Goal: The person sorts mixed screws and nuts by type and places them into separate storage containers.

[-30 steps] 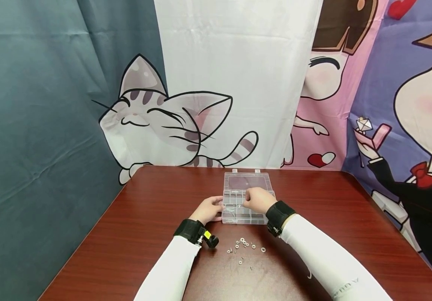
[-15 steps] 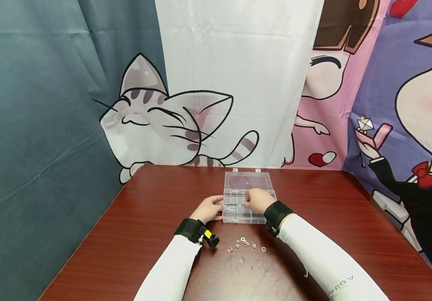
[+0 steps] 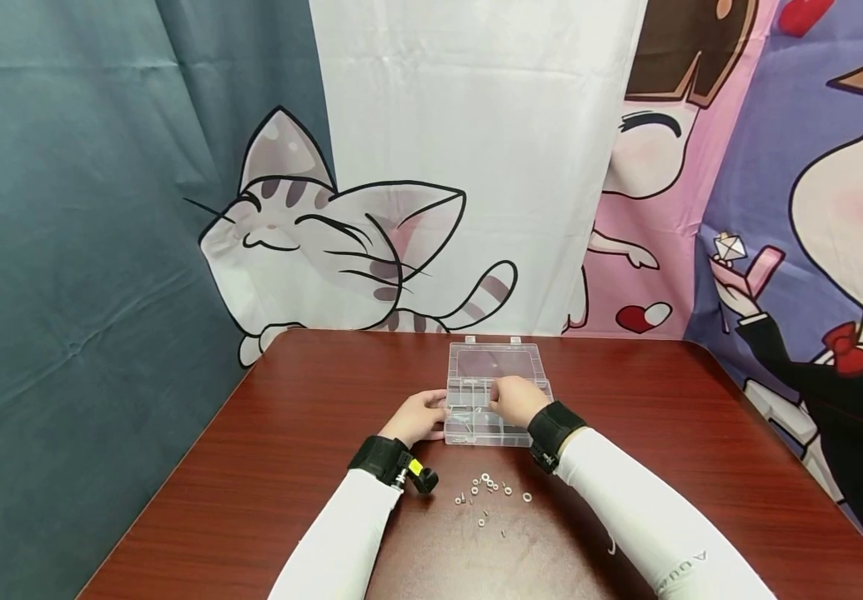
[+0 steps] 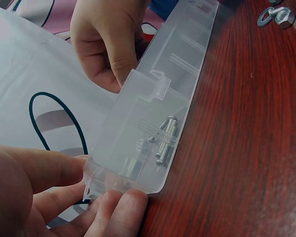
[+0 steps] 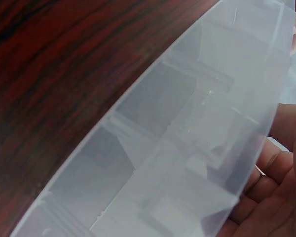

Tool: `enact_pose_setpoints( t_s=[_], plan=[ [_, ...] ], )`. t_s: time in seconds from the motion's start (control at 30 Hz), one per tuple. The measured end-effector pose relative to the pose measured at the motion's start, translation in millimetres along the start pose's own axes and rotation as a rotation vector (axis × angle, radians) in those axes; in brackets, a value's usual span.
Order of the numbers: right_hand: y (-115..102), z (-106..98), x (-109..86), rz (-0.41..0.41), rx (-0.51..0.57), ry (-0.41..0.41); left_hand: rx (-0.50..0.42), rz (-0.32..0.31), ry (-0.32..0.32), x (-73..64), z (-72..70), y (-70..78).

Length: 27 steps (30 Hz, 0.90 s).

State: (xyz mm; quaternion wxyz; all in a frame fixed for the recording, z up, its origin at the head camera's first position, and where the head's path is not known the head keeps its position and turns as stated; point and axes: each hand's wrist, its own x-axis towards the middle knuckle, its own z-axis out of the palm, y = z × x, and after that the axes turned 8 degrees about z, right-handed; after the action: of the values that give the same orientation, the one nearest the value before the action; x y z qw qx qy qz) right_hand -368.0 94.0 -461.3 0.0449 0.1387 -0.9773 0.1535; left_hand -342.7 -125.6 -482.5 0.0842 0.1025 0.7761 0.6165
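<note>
A clear plastic compartment box (image 3: 482, 439) lies on the table with its lid (image 3: 499, 362) folded back. My left hand (image 3: 413, 418) grips the box's left end, thumb and fingers around the corner in the left wrist view. Several metal screws (image 4: 166, 140) lie in the compartment near that end. My right hand (image 3: 519, 401) reaches over the middle compartments with fingers curled downward. Its fingertips are hidden by the box wall, so I cannot tell whether they hold a small part. From the right wrist view, the curled fingers (image 5: 274, 170) show behind the translucent wall.
Loose small nuts, washers and screws (image 3: 489, 485) are scattered on the red-brown table (image 3: 311, 492) in front of the box. A washer (image 4: 264, 18) and a nut (image 4: 285, 19) show closer in the left wrist view. A printed curtain (image 3: 401, 125) hangs behind the table.
Both hands keep nearly the same places at the box. The right forearm has shifted slightly left since a second ago.
</note>
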Motion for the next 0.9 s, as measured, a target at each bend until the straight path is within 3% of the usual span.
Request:
enact_pose_setpoints(
  t_s=[0.4, 0.63, 0.9],
  plan=[
    [-7, -10, -8.3, 0.011, 0.020, 0.000, 0.007, -0.002, 0.004, -0.4, 0.7, 0.4],
    [-15, -13, -15.0, -0.065, 0.006, 0.053, 0.003, -0.004, 0.001, 1.7, 0.6, -1.7],
    [-38, -17, -40.7, -0.184, 0.023, 0.023, -0.019, -0.008, 0.004, 5.8, 1.2, -5.0]
  ],
)
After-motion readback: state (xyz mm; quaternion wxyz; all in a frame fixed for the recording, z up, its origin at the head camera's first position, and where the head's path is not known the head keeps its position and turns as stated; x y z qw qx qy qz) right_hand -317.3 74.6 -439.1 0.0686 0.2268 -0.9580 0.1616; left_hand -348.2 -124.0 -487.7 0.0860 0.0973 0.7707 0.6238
